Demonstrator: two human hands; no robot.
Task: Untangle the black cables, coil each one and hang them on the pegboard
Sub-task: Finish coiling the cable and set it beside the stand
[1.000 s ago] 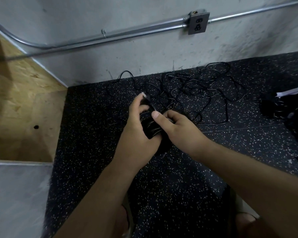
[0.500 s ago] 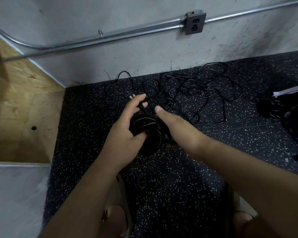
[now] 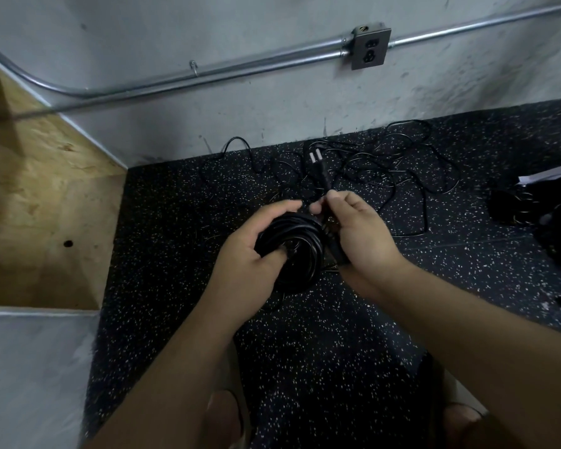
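Over black speckled mat (image 3: 175,222), below grey wall (image 3: 272,118) w/ conduit (image 3: 208,71) and outlet (image 3: 370,48): gripping coil (image 3: 302,251) w/ left hand (image 3: 250,254), fingers curling round the loops, probably for keeping them from springing apart. Pinching plug (image 3: 318,166) at its base w/ right hand (image 3: 363,231), closed fingers pointing the prongs up, seemingly getting free end ready for wrapping. Leaving loose tangle (image 3: 395,170) lying by mat's far edge, near wall. Not seeing pegboard.
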